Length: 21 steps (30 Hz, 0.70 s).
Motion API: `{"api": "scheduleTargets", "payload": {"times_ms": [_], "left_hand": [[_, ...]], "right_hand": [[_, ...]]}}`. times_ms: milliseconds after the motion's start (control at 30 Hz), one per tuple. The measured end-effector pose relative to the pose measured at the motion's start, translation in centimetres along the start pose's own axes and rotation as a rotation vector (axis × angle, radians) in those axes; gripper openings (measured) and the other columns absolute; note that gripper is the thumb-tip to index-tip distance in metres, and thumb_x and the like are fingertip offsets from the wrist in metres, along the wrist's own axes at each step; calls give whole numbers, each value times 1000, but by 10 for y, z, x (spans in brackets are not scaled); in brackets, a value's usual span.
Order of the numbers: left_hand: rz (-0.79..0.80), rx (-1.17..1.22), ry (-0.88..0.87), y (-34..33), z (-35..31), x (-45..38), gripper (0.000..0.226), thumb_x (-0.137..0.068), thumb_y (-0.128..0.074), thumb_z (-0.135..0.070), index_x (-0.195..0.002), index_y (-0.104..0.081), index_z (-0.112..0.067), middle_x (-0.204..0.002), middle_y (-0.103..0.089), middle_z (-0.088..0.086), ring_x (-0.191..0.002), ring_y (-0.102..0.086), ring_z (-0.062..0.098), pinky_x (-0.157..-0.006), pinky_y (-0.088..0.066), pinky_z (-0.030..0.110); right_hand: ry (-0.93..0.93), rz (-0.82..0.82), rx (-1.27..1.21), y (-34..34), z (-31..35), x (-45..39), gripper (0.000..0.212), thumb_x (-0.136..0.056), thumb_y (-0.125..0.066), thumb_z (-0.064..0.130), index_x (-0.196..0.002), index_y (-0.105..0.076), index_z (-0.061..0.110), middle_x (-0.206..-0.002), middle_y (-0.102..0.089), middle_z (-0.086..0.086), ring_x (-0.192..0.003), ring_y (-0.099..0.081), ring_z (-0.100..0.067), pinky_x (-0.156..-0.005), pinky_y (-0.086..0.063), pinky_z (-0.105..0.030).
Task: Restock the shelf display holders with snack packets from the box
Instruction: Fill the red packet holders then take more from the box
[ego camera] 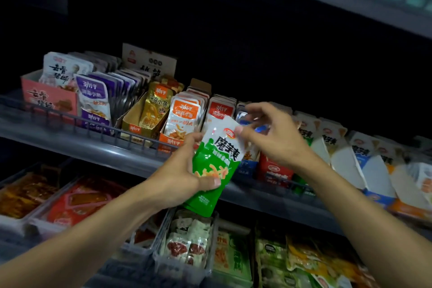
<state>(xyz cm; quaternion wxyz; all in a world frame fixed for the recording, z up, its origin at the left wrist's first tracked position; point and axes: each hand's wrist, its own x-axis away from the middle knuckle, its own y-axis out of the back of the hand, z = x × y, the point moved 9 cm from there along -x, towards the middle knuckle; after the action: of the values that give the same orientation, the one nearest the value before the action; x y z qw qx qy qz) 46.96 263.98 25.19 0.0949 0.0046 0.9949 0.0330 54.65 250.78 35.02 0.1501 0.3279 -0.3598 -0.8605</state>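
From the head camera, the left hand point(184, 170) grips a stack of green and white snack packets point(216, 163), its fingers curled round the lower half with the thumb pressed across the front. The stack stands nearly upright, tilted a little to the right, in front of the middle shelf point(140, 161).

The right hand point(268, 133) is just above and to the right of the left. Its thumb and forefinger pinch the white top corner of the front packet, while the other fingers are spread and loosely curved above it, holding nothing else.

Straight behind the right hand, on the middle shelf, sit blue packets point(247, 121) in a cardboard holder, partly hidden by the fingers. To the left of both hands stand rows of orange packets point(184, 119), gold packets point(156, 105) and purple packets point(95, 100) in their holders. To the right of the right hand runs a row of white cartons point(339, 145).

Below the left hand, on the lower shelf, a clear plastic tray point(161, 238) holds small white packets.
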Motion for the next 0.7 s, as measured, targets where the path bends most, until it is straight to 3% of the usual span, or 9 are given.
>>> {"api": "scheduleTargets", "payload": {"times_ms": [100,200,300,433,567,700], "left_hand": [[126,-19,36,-22,5,-1,67,-82,-70,7,-126,-40,-32,-107,-71,-4,-97,-71,13,-82,-59,37],[210,-70,27,-43,12,-2,59,-83,-73,1,-122,-43,-33,-110,-69,-4,-102,-69,18,-87,-57,49],[193,-91,22,-57,20,-7,47,-83,-75,-7,-115,-48,-29,-104,-71,-2,-96,-71,16,-85,-58,48],[171,-168,19,-71,30,-16,37,-83,-77,-11,-114,-59,-22,-102,-75,-2,-95,-71,14,-90,-56,47],[185,-187,16,-89,33,-27,41,-84,-75,-6,-118,-58,-23,-106,-74,-4,-100,-70,13,-94,-54,46],[154,-177,20,-113,28,-41,46,-83,-74,-1,-120,-55,-18,-108,-72,0,-101,-69,15,-95,-53,45]], "right_hand": [[-132,223,-265,-20,-7,23,35,-78,-82,11,-109,-65,11,-102,-74,-8,-94,-71,-24,-83,-59,-36],[-197,198,-355,-13,-22,39,27,-74,-80,-4,-95,-66,6,-89,-75,-10,-81,-73,-23,-70,-60,-32],[-232,154,-372,-4,-38,49,29,-70,-83,1,-93,-65,6,-86,-74,-10,-77,-72,-22,-60,-56,-26],[-260,118,-410,14,-60,54,43,-61,-82,16,-99,-66,4,-96,-74,-14,-83,-72,-23,-70,-60,-36],[-265,195,-426,20,-78,53,42,-66,-78,18,-105,-66,7,-99,-76,-11,-89,-73,-24,-82,-56,-46],[-237,305,-375,35,-93,46,39,-79,-75,12,-113,-60,2,-104,-72,-19,-90,-71,-32,-72,-57,-39]]}}
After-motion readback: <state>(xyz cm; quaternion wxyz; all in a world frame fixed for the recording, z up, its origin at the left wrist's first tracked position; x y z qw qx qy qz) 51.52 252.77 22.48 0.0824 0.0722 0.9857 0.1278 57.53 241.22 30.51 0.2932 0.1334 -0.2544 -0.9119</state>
